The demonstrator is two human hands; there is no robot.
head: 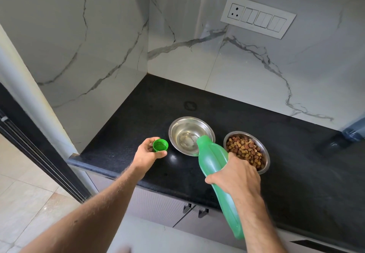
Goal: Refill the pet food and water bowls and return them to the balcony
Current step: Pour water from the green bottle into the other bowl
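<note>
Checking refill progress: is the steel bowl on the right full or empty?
Full: the right round steel bowl holds a heap of brown kibble near its rim; its near edge is hidden by the right hand.

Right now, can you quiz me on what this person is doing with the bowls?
1. True or false: the green bottle is tipped over the bowl of kibble.
2. Which hand holds the green cap?
3. The bowl with water stands: A) left of the kibble bowl, B) right of it, C) on the floor.

Key: 1. False, its mouth is over the water bowl. 2. The left hand; the right hand grips the bottle. 3. A.
</note>
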